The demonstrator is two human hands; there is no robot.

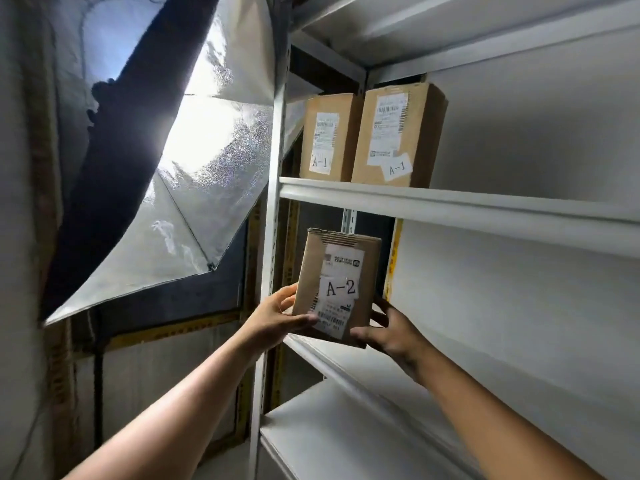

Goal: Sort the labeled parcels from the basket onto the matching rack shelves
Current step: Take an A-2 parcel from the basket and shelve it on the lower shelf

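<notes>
I hold the A-2 parcel (337, 289) upright at the front edge of the second shelf (450, 358), my left hand (277, 317) and right hand (391, 329) curled round its lower corners. Two A-1 parcels (398, 133) stand on the shelf above.

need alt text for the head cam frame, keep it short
Both hands, left hand and right hand, hold an upright brown cardboard parcel labeled A-2 at the front of a white metal rack shelf. On the shelf above stand two brown cardboard parcels labeled A-1, side by side.
</notes>
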